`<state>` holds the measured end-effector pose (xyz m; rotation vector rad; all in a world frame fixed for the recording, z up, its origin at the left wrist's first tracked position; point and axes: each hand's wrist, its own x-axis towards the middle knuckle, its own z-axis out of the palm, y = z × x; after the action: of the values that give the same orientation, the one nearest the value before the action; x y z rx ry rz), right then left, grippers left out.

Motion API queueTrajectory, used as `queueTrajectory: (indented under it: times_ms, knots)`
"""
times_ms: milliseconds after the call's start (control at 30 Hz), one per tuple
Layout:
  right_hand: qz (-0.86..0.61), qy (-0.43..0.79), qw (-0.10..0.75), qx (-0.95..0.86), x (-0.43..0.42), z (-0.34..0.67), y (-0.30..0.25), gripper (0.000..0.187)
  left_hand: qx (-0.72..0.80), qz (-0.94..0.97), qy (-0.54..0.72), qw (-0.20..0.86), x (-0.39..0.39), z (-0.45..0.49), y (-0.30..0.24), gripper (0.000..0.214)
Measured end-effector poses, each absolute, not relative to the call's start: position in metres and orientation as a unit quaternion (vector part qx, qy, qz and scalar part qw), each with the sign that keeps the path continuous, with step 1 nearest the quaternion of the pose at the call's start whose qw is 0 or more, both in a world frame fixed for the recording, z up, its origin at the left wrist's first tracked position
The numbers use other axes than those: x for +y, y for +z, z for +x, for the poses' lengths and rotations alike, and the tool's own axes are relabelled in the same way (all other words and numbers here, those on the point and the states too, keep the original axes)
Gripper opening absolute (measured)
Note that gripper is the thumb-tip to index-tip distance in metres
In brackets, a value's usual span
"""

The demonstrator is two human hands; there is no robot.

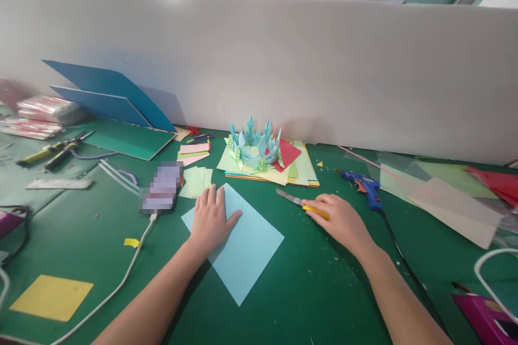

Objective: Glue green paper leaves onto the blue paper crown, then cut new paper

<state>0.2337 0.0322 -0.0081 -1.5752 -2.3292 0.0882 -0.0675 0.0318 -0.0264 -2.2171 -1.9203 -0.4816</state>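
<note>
My left hand [211, 219] lies flat with fingers stretched out on the near left part of a light blue paper square [246, 248] on the green table. To its right, my right hand [339, 219] is closed on the yellow handle of a pair of scissors [301, 202], whose grey blades point left and lie low over the table. Behind the sheet sits a light blue and green folded paper crown [254, 146] on a stack of coloured papers [297, 170].
A phone [162, 188] with a white cable lies left of the sheet. A blue glue gun [364, 186] is right of my right hand. Blue boards [109, 94] lean on the white wall. Pliers [60, 148], a yellow square [52, 296] and loose sheets [449, 199] lie around.
</note>
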Motion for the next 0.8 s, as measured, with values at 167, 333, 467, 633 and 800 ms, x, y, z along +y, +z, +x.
queueTrajectory:
  times_ms: [167,333,467,633,800]
  knots:
    - [-0.543,-0.013,0.246,-0.803,0.029,0.228,-0.006,0.030,-0.633,-0.749,-0.186,0.061,0.032,-0.066,-0.021,0.060]
    - [-0.459,0.148,0.224,-0.847,0.014,0.181,-0.006,0.030,-0.623,-0.745,-0.238,0.021,0.033,-0.068,-0.017,0.049]
    - [-0.439,0.208,0.206,-0.849,0.006,0.162,-0.008,0.040,-0.610,-0.733,-0.297,-0.056,0.036,-0.073,-0.014,0.033]
    - [-0.464,0.274,0.212,-0.815,0.005,0.160,-0.009,0.055,-0.620,-0.662,-0.386,-0.169,0.039,-0.073,-0.010,0.016]
    - [-0.478,0.297,0.275,-0.780,0.007,0.165,-0.019,0.059,-0.643,-0.547,-0.461,-0.272,0.041,-0.072,-0.006,0.012]
